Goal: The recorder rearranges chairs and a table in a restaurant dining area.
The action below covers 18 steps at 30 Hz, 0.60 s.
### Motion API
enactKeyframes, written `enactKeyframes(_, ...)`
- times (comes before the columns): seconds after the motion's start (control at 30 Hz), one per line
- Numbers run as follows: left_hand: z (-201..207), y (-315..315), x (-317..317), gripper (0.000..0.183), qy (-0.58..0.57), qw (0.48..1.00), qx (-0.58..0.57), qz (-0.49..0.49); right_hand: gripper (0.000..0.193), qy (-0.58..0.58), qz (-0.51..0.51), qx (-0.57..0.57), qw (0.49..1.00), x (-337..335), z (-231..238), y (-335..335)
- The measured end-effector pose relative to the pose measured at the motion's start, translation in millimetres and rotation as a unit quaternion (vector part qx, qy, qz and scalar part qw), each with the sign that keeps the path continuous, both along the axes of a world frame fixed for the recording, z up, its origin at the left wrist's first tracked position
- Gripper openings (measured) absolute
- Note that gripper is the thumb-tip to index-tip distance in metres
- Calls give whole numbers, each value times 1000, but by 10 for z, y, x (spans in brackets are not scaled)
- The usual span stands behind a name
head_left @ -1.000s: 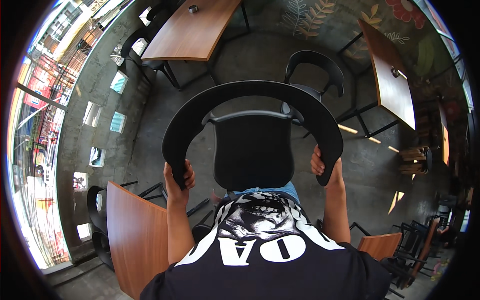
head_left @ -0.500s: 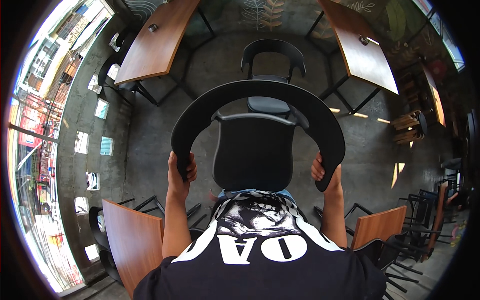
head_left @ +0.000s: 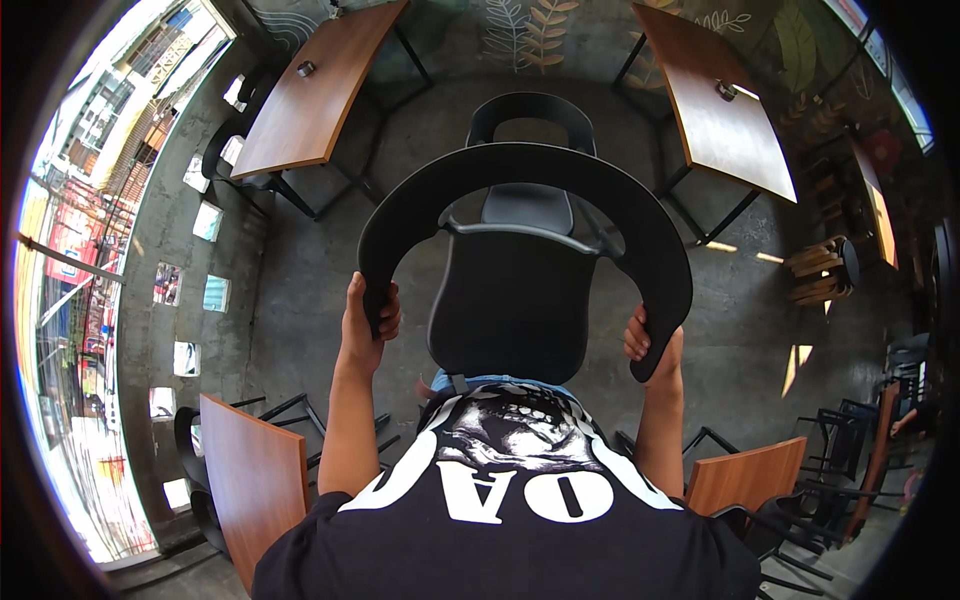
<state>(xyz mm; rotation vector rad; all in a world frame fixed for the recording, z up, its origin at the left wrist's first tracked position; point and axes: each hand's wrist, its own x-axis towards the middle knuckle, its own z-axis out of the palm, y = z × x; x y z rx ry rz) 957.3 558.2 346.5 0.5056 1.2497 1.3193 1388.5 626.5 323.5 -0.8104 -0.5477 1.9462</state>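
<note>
A black chair (head_left: 510,305) with a curved wraparound backrest is held up close before my body, its seat near my waist. My left hand (head_left: 372,312) is wrapped round the left end of the backrest. Round the right end closes my right hand (head_left: 653,345), fingers on the inner side. The right end sits a little lower than the left. The chair's legs are hidden beneath the seat. Just beyond it, on the floor, stands a second black chair (head_left: 528,205) of the same kind, partly covered by the held backrest.
Wooden tables stand at the far left (head_left: 318,85), far right (head_left: 715,105), near left (head_left: 255,485) and near right (head_left: 745,472). Stacked wooden-legged stools (head_left: 822,270) are at the right. A concrete wall (head_left: 235,255) with square openings runs along the left. Part of another person's arm (head_left: 908,420) shows at the right edge.
The held chair has tilted, its left end rising with my left hand and the backrest shifting slightly right. The view has turned a little, and the far chair appears further left and lower.
</note>
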Motion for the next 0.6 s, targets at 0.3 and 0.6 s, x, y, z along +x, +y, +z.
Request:
enactKeyframes(0.3,-216,964,-83,65,-29,999,-41,-6,28,-55,-31,-23,998,-31,-84,904)
enactKeyframes(0.6,-439,1926,-384,67,-43,989,-136,-24,33,-77,-38,-84,993,-272,-215,1738)
